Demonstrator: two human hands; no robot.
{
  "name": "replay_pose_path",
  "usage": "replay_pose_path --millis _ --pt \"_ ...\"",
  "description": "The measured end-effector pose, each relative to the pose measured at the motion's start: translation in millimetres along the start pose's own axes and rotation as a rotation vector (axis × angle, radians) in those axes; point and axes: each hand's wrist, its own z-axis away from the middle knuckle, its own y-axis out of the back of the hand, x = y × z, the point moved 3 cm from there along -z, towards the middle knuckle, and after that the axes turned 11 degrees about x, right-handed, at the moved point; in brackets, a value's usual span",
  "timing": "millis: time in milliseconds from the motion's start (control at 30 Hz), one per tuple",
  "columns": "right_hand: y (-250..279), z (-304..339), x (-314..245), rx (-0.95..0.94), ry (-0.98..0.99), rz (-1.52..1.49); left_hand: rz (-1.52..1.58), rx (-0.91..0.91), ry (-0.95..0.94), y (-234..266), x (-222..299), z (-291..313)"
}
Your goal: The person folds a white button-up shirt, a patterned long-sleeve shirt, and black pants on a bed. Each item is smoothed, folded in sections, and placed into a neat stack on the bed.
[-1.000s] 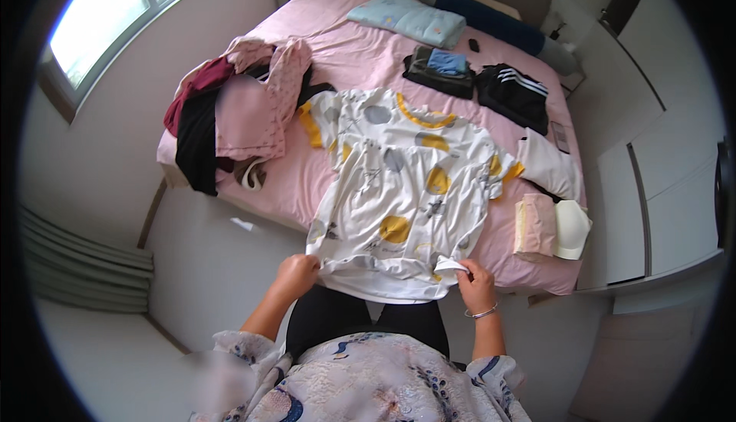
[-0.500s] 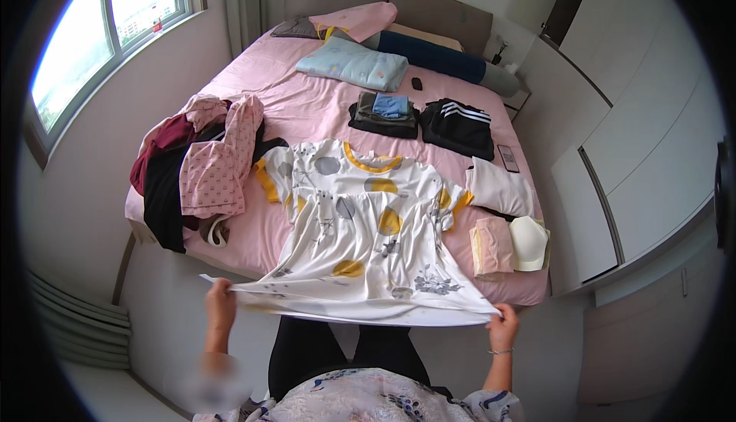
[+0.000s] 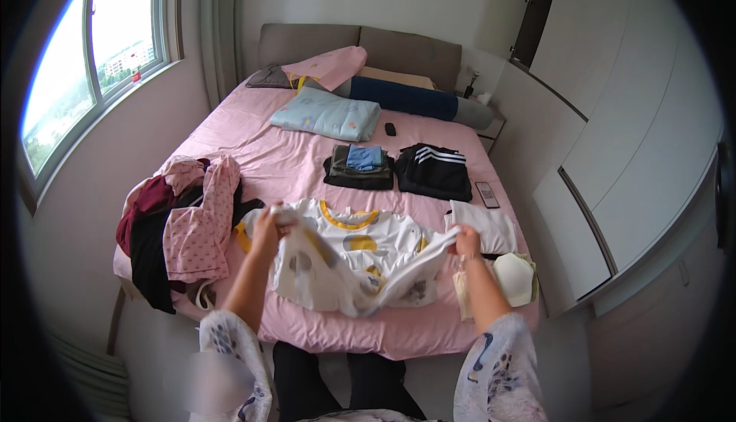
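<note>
Two grasps on one loose white cloth top with yellow trim and grey-and-yellow print (image 3: pixel 360 247)

Nearest, a strip of smooth pink sheet (image 3: pixel 330 338) shows between the top and the bed's front edge, giving room on the person's side. The top lies across this end, collar pointing away. The left hand (image 3: pixel 267 226) and right hand (image 3: pixel 465 242) each grip its lifted lower cloth; their wide spacing presumably gives control of both sides, though the middle sags. Sideways room looks tighter: a heap of pink-patterned, maroon and black clothes (image 3: pixel 201 238) sits near the left hand, a rounded cream garment (image 3: pixel 515 279) beside the right forearm. Farther off, a black folded pile with white stripes (image 3: pixel 435 173) sits apparently out of reach's way.
</note>
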Motion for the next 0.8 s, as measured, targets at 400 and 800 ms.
replay_pose_path --millis 400,800 --pt "113.3 -38.9 -392.0 0.304 0.702 -0.772 -0.062 -0.175 -1.176 -81.0 374.7 -33.6" --pt "86.9 8.6 -285.7 -0.093 0.233 -0.052 -0.162 -0.107 -0.427 -24.1 275.5 -2.8"
